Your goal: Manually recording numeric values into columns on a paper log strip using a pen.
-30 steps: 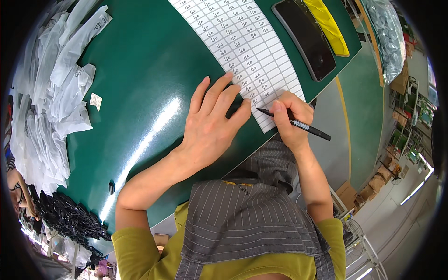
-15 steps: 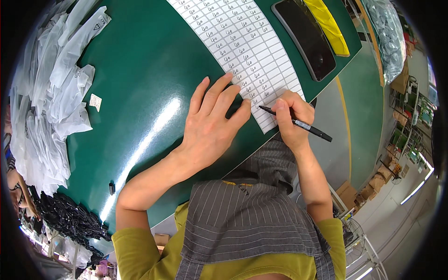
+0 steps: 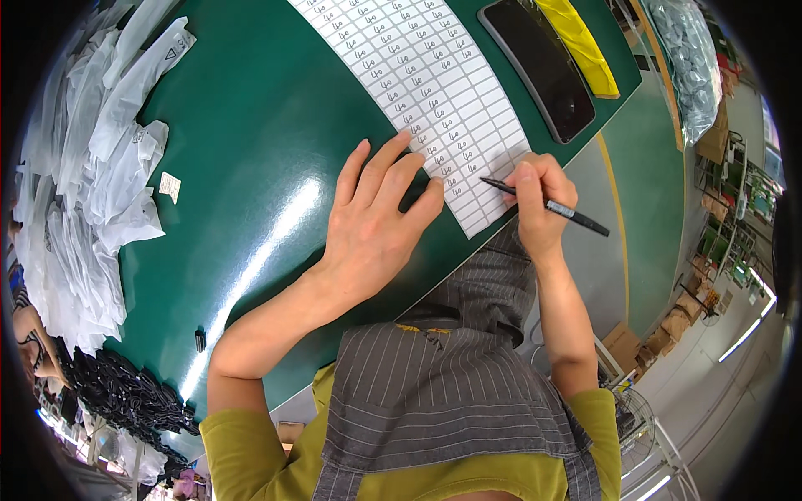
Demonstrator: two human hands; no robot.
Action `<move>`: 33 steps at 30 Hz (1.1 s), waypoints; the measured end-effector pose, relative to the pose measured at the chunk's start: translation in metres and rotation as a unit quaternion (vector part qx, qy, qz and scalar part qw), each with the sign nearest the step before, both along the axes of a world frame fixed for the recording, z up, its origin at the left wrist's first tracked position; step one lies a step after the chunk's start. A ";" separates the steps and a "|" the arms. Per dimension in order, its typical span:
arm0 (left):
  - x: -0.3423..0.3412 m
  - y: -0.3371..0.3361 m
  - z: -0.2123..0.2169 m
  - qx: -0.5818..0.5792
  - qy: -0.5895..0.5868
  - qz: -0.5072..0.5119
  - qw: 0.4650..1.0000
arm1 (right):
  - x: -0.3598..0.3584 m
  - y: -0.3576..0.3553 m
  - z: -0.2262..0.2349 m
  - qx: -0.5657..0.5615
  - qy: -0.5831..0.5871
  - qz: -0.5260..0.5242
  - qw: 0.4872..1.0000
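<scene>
A white sheet of small labels [image 3: 418, 75] lies on the green table [image 3: 251, 150], most cells carrying a handwritten mark. My left hand [image 3: 376, 225] lies flat with fingers spread, its fingertips pressing the sheet's near left edge. My right hand [image 3: 535, 204] grips a black pen [image 3: 547, 206], whose tip touches the sheet near its lower right corner.
A black phone [image 3: 539, 63] and a yellow strip [image 3: 581, 42] lie right of the sheet. Clear plastic bags [image 3: 92, 175] pile along the table's left side, with black parts [image 3: 117, 392] below them. A small white tag [image 3: 170, 185] and a small black piece [image 3: 200, 340] sit on the table.
The pen tip has shifted slightly along the sheet's lower rows. My left hand stays in place.
</scene>
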State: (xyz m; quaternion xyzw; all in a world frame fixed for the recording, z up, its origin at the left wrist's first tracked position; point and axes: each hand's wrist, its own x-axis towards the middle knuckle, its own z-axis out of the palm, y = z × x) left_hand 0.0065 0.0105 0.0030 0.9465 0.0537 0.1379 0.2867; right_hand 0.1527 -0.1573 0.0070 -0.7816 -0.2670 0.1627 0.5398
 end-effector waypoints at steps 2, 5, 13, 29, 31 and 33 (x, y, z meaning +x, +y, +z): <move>0.001 0.000 0.000 0.001 0.003 -0.001 1.000 | 0.001 -0.002 -0.001 0.009 0.007 0.000 1.000; 0.002 -0.001 0.000 0.000 -0.010 0.008 1.000 | -0.001 0.000 0.000 0.006 0.016 0.001 1.000; 0.001 0.000 0.000 0.001 0.003 -0.001 1.000 | 0.003 -0.003 -0.005 -0.020 -0.043 0.033 0.998; 0.003 -0.001 -0.001 0.007 -0.016 0.009 1.000 | 0.001 0.000 -0.002 -0.030 -0.023 -0.007 0.999; 0.002 -0.002 0.000 0.010 -0.015 0.013 1.000 | 0.002 0.000 -0.001 -0.027 -0.029 -0.004 0.999; 0.003 -0.003 -0.001 0.012 -0.018 0.016 1.000 | 0.002 0.000 -0.001 -0.025 -0.023 0.003 0.999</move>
